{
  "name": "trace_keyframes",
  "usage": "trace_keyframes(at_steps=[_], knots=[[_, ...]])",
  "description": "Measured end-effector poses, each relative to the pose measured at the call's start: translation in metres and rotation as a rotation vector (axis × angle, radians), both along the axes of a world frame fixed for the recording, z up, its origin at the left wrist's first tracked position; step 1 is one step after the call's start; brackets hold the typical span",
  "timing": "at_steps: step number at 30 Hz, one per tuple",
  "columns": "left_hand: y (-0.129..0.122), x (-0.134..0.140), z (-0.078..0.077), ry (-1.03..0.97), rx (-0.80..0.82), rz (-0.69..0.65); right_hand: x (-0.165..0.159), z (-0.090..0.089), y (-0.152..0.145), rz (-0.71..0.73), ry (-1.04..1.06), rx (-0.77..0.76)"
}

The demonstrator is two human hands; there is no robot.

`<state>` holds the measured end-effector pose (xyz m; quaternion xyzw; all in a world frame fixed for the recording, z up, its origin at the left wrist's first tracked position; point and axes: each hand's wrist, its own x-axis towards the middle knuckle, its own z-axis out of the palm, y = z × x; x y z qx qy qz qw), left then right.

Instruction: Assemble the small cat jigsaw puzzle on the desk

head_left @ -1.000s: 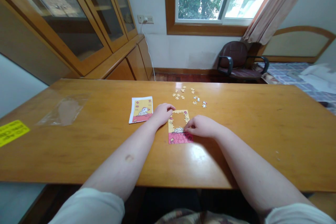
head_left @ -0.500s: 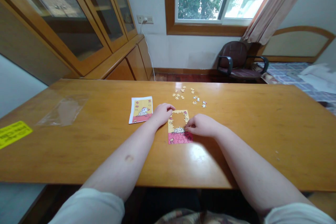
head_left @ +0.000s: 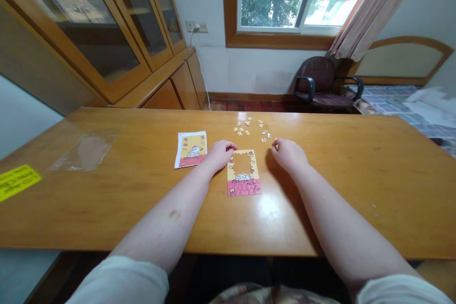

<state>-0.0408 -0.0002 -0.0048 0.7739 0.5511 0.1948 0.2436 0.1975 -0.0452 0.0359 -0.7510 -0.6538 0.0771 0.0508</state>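
Note:
A partly assembled jigsaw puzzle lies flat on the table, yellow above and pink below, with a gap in its upper middle. At its top left corner my left hand is closed, fingertips holding the edge. My right hand is up and to the right of the puzzle, with thumb and fingers pinched on a puzzle piece that they mostly cover. Close by are a few white-patterned loose pieces. Yellowish loose pieces are scattered beyond the puzzle. Left of my left hand lies a picture sheet with a white cartoon animal.
A clear plastic bag and a yellow label lie on the left of the wooden table. Past the far edge stand a chair and a bed. A glass-door cabinet is at the left.
My right hand has moved from the puzzle's right side up and right to the loose white pieces. A piece now shows in the puzzle where its fingers were. My left hand stays put.

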Motion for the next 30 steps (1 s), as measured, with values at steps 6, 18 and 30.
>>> trace_keyframes(at_steps=[6,18,30], knots=[[0.001,0.000,-0.001,0.005,0.013,-0.010,0.027,-0.017,0.020,-0.187,0.011,-0.051],[-0.001,0.000,0.003,0.024,-0.002,0.000,0.022,-0.024,0.020,-0.052,0.046,-0.037],[-0.001,0.001,0.003,0.018,-0.002,0.004,0.022,0.006,0.002,0.051,-0.012,-0.234]])
